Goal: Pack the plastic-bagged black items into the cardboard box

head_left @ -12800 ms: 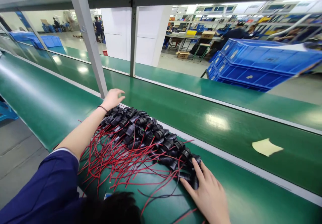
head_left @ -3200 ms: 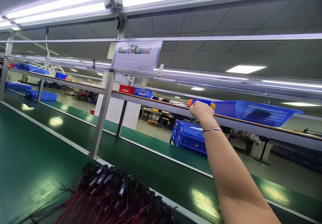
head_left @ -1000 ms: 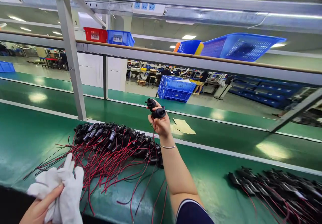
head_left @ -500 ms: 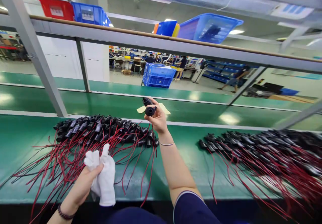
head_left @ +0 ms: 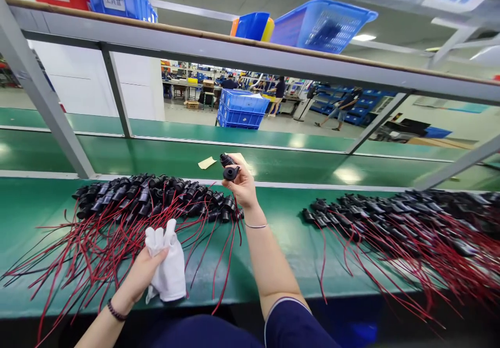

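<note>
My left hand is closed around a white glove, whose fingers point up and whose cuff hangs down. Up in front, my right hand grips a black cylindrical part with a round opening that faces me, its red wire trailing below. The slimmer black end sticks out above that opening; whether it belongs to the same part I cannot tell. Left of my right arm lies a pile of similar black parts with red and black wires spread toward the front edge.
A second heap of black wired parts lies to the right on the green table. Yellowish paper rests behind my right hand. Bins, including a blue basket, stand on the shelf above. People move in the background.
My left hand with the glove has moved slightly right and up. My right hand still holds the black part at nearly the same place. The camera view has shifted a little.
</note>
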`<action>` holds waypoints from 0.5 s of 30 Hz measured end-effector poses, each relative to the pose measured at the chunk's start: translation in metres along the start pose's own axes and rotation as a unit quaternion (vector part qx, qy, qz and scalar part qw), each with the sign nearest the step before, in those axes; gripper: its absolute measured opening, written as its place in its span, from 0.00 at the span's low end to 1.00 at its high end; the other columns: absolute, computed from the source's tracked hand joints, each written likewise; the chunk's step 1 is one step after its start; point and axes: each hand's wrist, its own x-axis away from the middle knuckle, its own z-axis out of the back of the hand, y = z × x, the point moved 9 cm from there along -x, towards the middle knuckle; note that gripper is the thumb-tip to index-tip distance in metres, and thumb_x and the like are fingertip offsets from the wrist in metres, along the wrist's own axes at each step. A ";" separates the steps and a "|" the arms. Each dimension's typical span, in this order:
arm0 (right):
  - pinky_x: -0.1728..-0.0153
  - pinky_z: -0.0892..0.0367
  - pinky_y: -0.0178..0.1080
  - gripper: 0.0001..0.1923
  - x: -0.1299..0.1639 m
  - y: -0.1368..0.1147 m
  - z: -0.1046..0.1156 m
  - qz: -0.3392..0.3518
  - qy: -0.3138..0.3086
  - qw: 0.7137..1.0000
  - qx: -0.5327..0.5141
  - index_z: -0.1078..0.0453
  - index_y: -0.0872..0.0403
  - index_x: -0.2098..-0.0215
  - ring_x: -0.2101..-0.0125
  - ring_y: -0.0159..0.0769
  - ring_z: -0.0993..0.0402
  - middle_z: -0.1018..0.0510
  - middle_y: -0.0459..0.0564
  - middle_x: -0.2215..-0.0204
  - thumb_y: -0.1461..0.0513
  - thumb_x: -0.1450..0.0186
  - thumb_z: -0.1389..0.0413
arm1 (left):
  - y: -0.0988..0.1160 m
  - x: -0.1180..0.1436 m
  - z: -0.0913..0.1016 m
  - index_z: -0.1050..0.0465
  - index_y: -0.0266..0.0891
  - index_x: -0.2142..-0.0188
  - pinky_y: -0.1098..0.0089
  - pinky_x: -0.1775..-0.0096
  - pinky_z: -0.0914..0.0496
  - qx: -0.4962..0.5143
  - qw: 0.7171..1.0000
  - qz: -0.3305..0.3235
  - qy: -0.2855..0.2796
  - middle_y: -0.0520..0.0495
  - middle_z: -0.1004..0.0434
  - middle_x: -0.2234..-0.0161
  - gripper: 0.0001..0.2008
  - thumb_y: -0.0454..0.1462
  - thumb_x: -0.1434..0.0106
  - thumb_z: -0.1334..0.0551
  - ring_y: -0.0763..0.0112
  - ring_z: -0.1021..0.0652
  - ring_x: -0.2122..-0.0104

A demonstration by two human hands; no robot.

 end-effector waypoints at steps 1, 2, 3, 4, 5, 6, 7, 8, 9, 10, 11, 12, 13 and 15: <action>0.35 0.39 0.53 0.25 0.000 0.002 -0.002 -0.003 0.000 1.000 -0.003 0.25 0.50 0.60 0.39 0.51 0.31 0.32 0.58 0.36 0.48 0.48 0.24 | -0.001 0.002 0.002 0.33 0.35 0.35 0.57 0.28 0.49 0.002 1.000 0.000 0.000 0.34 0.42 0.29 0.49 0.54 0.50 0.22 0.51 0.39 0.30; 0.35 0.39 0.53 0.26 -0.001 0.004 -0.004 -0.005 0.000 1.000 -0.005 0.25 0.50 0.60 0.38 0.51 0.32 0.32 0.58 0.36 0.49 0.48 0.24 | -0.001 0.005 0.003 0.33 0.36 0.34 0.57 0.28 0.50 0.004 1.000 0.001 0.001 0.35 0.43 0.28 0.48 0.54 0.49 0.23 0.52 0.40 0.29; 0.35 0.39 0.53 0.26 -0.001 0.005 -0.006 -0.008 -0.001 1.000 -0.005 0.25 0.50 0.59 0.37 0.51 0.33 0.32 0.58 0.36 0.49 0.49 0.24 | -0.001 0.007 0.003 0.32 0.37 0.35 0.58 0.28 0.50 0.006 1.000 0.003 0.001 0.37 0.44 0.28 0.48 0.55 0.49 0.23 0.53 0.41 0.29; 0.35 0.38 0.53 0.26 -0.001 0.006 -0.008 -0.010 -0.002 1.000 -0.004 0.25 0.50 0.59 0.37 0.51 0.33 0.32 0.58 0.35 0.48 0.49 0.24 | 0.000 0.010 0.003 0.31 0.37 0.36 0.58 0.28 0.50 0.008 1.000 0.004 0.002 0.37 0.44 0.28 0.46 0.54 0.49 0.23 0.53 0.42 0.29; 0.35 0.38 0.52 0.26 -0.001 0.007 -0.010 -0.012 -0.003 1.000 -0.003 0.25 0.50 0.59 0.37 0.51 0.33 0.32 0.58 0.35 0.48 0.49 0.24 | 0.001 0.012 0.003 0.30 0.37 0.37 0.58 0.28 0.49 0.009 1.000 0.004 0.000 0.37 0.43 0.29 0.45 0.54 0.49 0.23 0.53 0.42 0.29; 0.36 0.37 0.52 0.26 -0.001 0.007 -0.011 -0.013 -0.005 1.000 -0.003 0.25 0.50 0.59 0.37 0.51 0.33 0.32 0.58 0.35 0.48 0.48 0.24 | 0.002 0.014 0.002 0.29 0.37 0.38 0.58 0.28 0.48 0.009 1.000 0.004 -0.004 0.37 0.41 0.29 0.43 0.54 0.48 0.23 0.52 0.41 0.29; 0.36 0.37 0.52 0.26 -0.001 0.007 -0.013 -0.012 -0.007 1.000 -0.003 0.25 0.50 0.59 0.38 0.50 0.32 0.32 0.58 0.35 0.48 0.48 0.25 | 0.003 0.016 0.000 0.28 0.36 0.39 0.57 0.28 0.47 0.008 1.000 0.005 -0.009 0.36 0.40 0.30 0.42 0.54 0.48 0.23 0.51 0.39 0.30; 0.36 0.37 0.51 0.25 -0.001 0.007 -0.015 -0.010 -0.009 1.000 -0.003 0.25 0.50 0.59 0.38 0.50 0.32 0.32 0.59 0.35 0.48 0.47 0.25 | 0.004 0.017 -0.001 0.28 0.35 0.40 0.57 0.29 0.46 0.007 1.000 0.005 -0.013 0.34 0.38 0.31 0.42 0.54 0.48 0.23 0.50 0.38 0.30; 0.36 0.37 0.51 0.24 -0.001 0.007 -0.016 -0.008 -0.012 1.000 -0.003 0.25 0.51 0.59 0.38 0.50 0.32 0.32 0.59 0.36 0.49 0.47 0.25 | 0.005 0.018 -0.002 0.28 0.35 0.41 0.57 0.29 0.45 0.008 1.000 0.006 -0.015 0.34 0.37 0.31 0.42 0.54 0.49 0.23 0.49 0.38 0.30; 0.36 0.37 0.51 0.24 -0.001 0.007 -0.017 -0.006 -0.015 1.000 -0.001 0.25 0.51 0.59 0.38 0.50 0.32 0.32 0.59 0.36 0.49 0.46 0.25 | 0.005 0.019 -0.003 0.28 0.35 0.41 0.57 0.29 0.45 0.008 1.000 0.008 -0.016 0.33 0.36 0.32 0.42 0.54 0.49 0.23 0.49 0.37 0.31; 0.36 0.36 0.51 0.24 -0.001 0.008 -0.018 -0.003 -0.016 1.000 0.004 0.25 0.51 0.58 0.38 0.50 0.31 0.31 0.59 0.36 0.49 0.46 0.25 | 0.005 0.020 -0.002 0.28 0.35 0.41 0.57 0.29 0.45 0.008 1.000 0.008 -0.016 0.33 0.35 0.32 0.42 0.55 0.49 0.23 0.49 0.37 0.31; 0.36 0.36 0.52 0.25 -0.001 0.007 -0.019 0.001 -0.017 1.000 0.012 0.25 0.51 0.58 0.38 0.50 0.31 0.31 0.60 0.37 0.49 0.46 0.26 | 0.005 0.021 -0.002 0.28 0.35 0.41 0.58 0.29 0.45 0.006 1.000 0.008 -0.014 0.34 0.35 0.32 0.43 0.55 0.49 0.23 0.50 0.37 0.30; 0.37 0.35 0.52 0.25 0.000 0.007 -0.020 0.007 -0.018 1.000 0.023 0.25 0.51 0.58 0.38 0.51 0.31 0.30 0.60 0.37 0.48 0.45 0.26 | 0.006 0.022 -0.002 0.29 0.35 0.41 0.59 0.29 0.45 0.003 1.000 0.009 -0.014 0.34 0.35 0.32 0.43 0.56 0.49 0.23 0.51 0.38 0.30; 0.39 0.32 0.53 0.24 0.002 0.002 -0.022 0.030 -0.018 0.998 0.054 0.25 0.52 0.57 0.38 0.52 0.31 0.31 0.62 0.38 0.48 0.44 0.27 | 0.008 0.025 -0.004 0.30 0.34 0.40 0.59 0.30 0.43 -0.013 1.000 0.011 -0.025 0.33 0.36 0.32 0.44 0.57 0.48 0.25 0.50 0.37 0.31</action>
